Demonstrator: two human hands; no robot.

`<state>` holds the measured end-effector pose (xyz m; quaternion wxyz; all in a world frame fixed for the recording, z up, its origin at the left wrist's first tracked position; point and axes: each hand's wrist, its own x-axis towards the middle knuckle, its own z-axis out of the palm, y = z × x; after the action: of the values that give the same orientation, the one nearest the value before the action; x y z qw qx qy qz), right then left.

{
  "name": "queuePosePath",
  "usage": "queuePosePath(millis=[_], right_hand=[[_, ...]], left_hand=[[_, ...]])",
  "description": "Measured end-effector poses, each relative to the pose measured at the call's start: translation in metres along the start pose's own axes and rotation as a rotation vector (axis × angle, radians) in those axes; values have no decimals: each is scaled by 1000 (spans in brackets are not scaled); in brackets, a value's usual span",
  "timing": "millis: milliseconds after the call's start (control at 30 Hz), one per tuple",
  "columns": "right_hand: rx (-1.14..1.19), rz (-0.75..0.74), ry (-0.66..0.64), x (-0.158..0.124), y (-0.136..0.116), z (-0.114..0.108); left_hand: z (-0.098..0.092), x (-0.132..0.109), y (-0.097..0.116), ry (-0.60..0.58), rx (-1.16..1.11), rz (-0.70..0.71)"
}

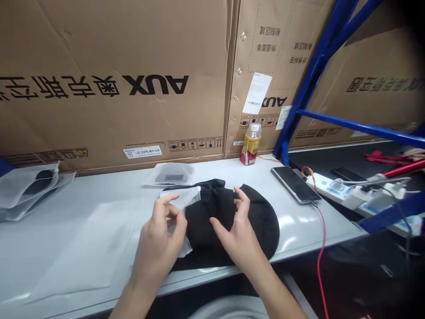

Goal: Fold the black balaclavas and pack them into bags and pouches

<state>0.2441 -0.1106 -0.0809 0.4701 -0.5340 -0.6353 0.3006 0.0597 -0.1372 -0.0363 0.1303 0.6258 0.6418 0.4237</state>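
Observation:
A black cloth item, soft and folded with a rounded right end, lies near the table's front edge. Its left part is at a frosted plastic zip bag, whose edge shows above and below my left hand. My left hand has curled fingers, with thumb and fingertips closed at the bag's mouth; the exact contact is partly hidden. Over the cloth, my right hand has its thumb and fingers spread apart, close to or touching the fabric.
Frosted bags with dark contents lie at left; another filled bag is behind the cloth. A flat frosted bag is front left. A drink bottle, a phone, its red cable, power strips and blue frame stand right.

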Motion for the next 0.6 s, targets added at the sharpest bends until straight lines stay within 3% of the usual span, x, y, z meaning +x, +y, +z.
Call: queuePosePath(millis=[133,267,333,500,600], right_hand=[[-342,-338,-45,1,-12,-8],[-510,-620,-421,16,-20,-33],[-565,-663,-525,24,-23,-40],[-645,-752,-539,36,-30,-26],[-649,-719,-510,40,-32,-12]], left_hand=[[-1,2,-1,-82,32,75],[-3,4,-2,-179,48,88],[-4,5,-2,-225,30,65],[-10,6,-1,-270,-25,30],[-13,5,-2,-262,-60,13]])
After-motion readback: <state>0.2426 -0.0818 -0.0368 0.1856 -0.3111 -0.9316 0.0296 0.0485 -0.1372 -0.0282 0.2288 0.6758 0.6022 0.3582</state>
